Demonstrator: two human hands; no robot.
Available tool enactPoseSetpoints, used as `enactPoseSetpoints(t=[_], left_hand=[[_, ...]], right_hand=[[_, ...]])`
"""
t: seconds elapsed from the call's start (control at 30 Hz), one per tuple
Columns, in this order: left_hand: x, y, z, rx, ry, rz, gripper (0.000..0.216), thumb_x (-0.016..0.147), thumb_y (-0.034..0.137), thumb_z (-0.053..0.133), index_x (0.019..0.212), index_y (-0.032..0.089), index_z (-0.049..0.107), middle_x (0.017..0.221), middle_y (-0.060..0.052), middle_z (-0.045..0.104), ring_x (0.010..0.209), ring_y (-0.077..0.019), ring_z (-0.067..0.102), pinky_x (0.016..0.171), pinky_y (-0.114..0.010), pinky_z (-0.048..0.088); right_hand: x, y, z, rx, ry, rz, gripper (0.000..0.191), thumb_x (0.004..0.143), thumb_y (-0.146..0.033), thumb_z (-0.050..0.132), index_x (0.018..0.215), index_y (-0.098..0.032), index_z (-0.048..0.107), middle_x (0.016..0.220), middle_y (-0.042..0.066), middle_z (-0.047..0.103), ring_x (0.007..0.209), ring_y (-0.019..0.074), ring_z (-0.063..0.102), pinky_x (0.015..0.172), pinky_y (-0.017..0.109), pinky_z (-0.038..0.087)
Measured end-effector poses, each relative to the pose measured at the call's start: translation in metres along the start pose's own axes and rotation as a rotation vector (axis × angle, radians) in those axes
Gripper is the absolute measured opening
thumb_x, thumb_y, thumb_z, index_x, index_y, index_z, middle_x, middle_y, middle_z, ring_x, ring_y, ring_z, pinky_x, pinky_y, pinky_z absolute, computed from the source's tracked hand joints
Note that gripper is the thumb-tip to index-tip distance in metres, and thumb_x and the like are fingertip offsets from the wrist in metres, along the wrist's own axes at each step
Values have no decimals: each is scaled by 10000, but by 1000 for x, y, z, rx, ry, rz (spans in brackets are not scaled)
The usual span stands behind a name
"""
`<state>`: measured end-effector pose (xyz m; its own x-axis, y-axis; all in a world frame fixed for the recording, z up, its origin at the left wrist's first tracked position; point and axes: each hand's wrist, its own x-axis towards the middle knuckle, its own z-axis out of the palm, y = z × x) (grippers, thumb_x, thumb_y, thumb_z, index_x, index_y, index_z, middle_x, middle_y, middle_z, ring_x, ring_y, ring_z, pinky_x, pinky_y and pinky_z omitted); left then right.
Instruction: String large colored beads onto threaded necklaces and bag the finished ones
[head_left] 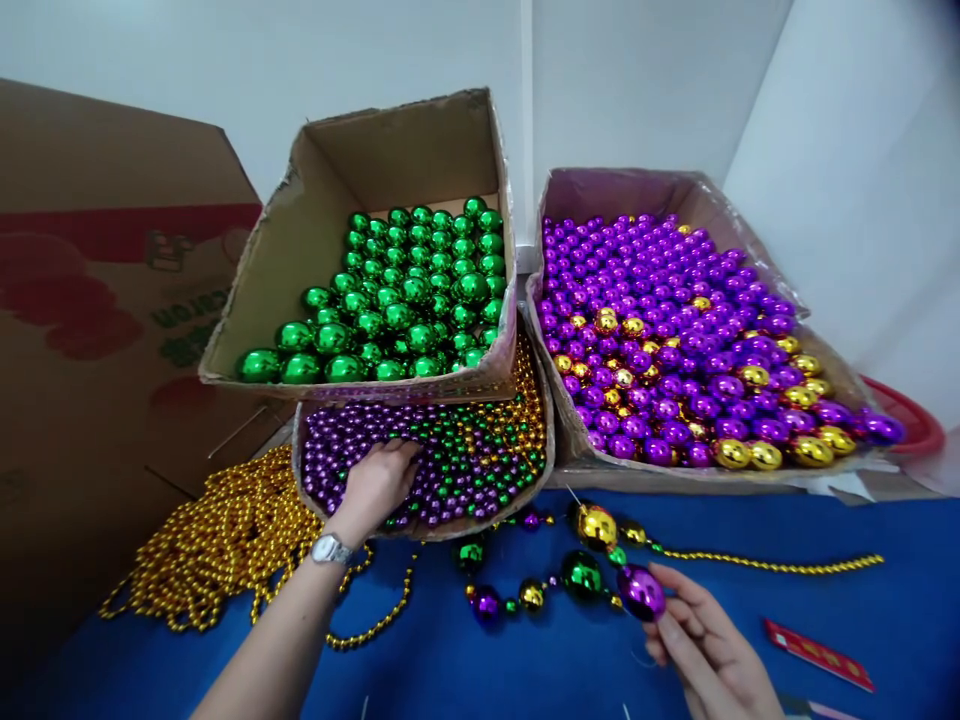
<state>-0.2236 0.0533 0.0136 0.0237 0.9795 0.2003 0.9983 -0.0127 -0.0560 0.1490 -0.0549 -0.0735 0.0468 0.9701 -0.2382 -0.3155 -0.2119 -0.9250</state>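
Currently, right hand (pixel 694 630) grip pinches a large shiny purple ball (pixel 641 592), at the near right of the multicoloured metallic bead strand (pixel 581 575) on the blue surface (pixel 420 680). The left hand (pixel 381 478) reaches among small metallic purple, green and gold beads (pixel 465 470), mid-left; cannot tell whether it grasps any. Advisable: steady the ball, select beads singly.

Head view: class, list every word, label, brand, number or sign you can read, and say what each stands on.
"aron": the end of the green lettering on the big cardboard box at the left; the letters before it are unclear.
Dark marks on that box's red band: too blurred to read.
Gold marks on the red packet: too blurred to read.
Watch dial: too small to read.
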Motion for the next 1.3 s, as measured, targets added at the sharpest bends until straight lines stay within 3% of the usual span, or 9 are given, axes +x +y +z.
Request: enactPoseSetpoints(t=[0.17,0.3,0.37,0.5,0.6,0.8,1.07,1.3], left_hand=[[9,7,3,-116,16,-2,223,826,195,454,927,178,652,887,-114,655,910,-267,591,711,-317,463],[10,23,-3,-268,59,-7,265,852,242,445,1041,156,611,968,-116,646,904,-246,612,771,-343,485],[4,41,-8,-602,25,-17,293,876,294,451,1106,161,574,1009,-94,650,890,-207,632,780,-316,506],[-12,88,-18,-1712,-240,-186,261,819,260,612,1063,170,599,942,-47,673,848,-151,659,779,-263,532],[-20,113,-21,-2019,-367,-289,217,789,193,662,1002,153,644,965,-50,679,824,-121,662,769,-221,537],[-24,131,-19,-2082,-435,-300,212,767,190,694,967,127,662,888,-57,687,773,-124,665,739,-222,556],[-28,139,-21,-2093,-420,-286,186,746,195,715,907,148,636,830,-25,658,786,-131,656,721,-227,542],[-35,150,-19,-1846,-317,-182,237,700,214,745,904,166,636,793,-18,658,734,-124,618,693,-222,508]], right_hand=[[-2,2,-5,-17,-2,-6,474,760,-440,701,1174,-243,579,832,32,621,726,159,591,636,244,512],[-7,0,5,-13,17,-21,466,742,-448,716,1148,-248,603,811,22,624,729,155,595,633,230,516],[-9,-2,13,-3,36,-46,457,738,-461,715,1127,-243,618,785,19,628,710,150,591,612,219,510],[-12,-8,26,-44,51,-73,458,729,-485,708,1097,-220,642,760,24,632,707,161,599,608,226,512],[-12,-14,25,-111,-12,-75,452,741,-497,687,1101,-226,640,772,27,642,743,179,617,647,246,523],[-12,-23,19,-186,-52,-83,459,744,-497,679,1115,-229,636,751,24,636,725,183,624,673,266,528],[-13,-16,15,-196,-78,-98,428,801,-471,631,1148,-223,611,783,30,630,742,175,623,699,268,527],[-14,-6,5,-362,-14,-212,411,842,-439,590,1182,-209,602,827,44,643,748,179,636,721,263,519]])
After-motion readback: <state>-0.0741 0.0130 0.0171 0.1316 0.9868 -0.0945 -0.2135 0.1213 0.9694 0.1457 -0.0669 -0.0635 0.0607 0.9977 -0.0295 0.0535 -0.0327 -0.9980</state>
